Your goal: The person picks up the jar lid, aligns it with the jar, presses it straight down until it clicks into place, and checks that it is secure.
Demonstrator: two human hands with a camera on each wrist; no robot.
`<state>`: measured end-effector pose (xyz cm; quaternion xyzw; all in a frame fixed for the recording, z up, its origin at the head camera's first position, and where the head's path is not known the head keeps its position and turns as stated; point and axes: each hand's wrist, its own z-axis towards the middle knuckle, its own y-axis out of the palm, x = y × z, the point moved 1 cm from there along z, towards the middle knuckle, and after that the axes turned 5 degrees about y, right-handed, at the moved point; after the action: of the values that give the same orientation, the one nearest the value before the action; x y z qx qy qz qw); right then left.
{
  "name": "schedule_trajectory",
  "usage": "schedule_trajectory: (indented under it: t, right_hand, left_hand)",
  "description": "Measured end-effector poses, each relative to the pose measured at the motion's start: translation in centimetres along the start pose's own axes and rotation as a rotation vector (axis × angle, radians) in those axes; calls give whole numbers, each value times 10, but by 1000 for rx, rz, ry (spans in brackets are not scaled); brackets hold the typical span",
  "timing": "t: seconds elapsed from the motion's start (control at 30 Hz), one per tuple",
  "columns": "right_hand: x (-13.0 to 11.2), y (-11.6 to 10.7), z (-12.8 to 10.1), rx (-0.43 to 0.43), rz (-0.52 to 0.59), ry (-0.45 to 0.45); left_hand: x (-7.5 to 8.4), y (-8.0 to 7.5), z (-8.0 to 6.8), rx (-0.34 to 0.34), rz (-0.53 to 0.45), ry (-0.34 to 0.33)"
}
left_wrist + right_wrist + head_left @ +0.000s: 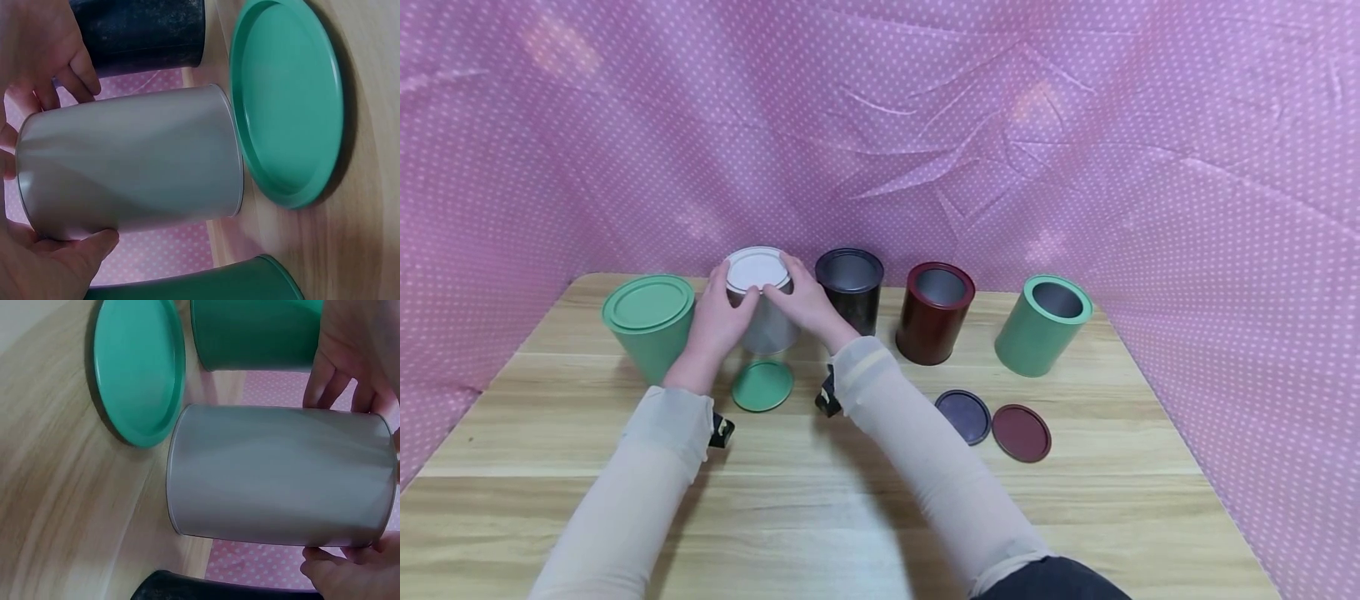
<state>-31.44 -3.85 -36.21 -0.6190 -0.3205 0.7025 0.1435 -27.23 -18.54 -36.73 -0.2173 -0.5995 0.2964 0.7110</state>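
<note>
A silver tin (769,327) stands on the wooden table (850,517) with a white lid (757,268) on top. My left hand (724,307) and right hand (797,298) both grip the lid's rim from either side, fingers curled round it. In the left wrist view the silver tin (131,165) fills the middle, with my left hand (56,262) below and my right hand (44,47) above. The right wrist view shows the same tin (281,472) between my right hand (350,575) and left hand (356,356).
A loose green lid (762,385) lies just in front of the silver tin. A lidded green tin (650,325) stands to the left. Open black (850,287), dark red (934,312) and green (1043,325) tins stand to the right. Purple (963,417) and red (1021,432) lids lie nearer.
</note>
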Motion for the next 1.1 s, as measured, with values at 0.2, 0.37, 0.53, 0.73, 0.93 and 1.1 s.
schedule_trajectory:
  t: [0.2,0.37,0.53,0.73,0.93,1.1]
  right_hand:
    - [1,0,-3,-1,5,-7]
    - [2,-1,-4,0,-34,-7]
    - [2,-3,-5,22,-31,-10]
    - [4,3,-7,14,69,-3]
    - [5,4,-9,17,98,-17]
    - [5,4,-7,20,100,-31]
  left_hand:
    - [2,0,-2,-8,12,-2]
    - [3,1,-2,-17,33,-8]
    - [5,1,-2,-20,30,-11]
    - [4,1,-6,-11,25,-12]
    - [7,2,-9,-10,20,-12]
    - [7,2,-10,-4,23,-12]
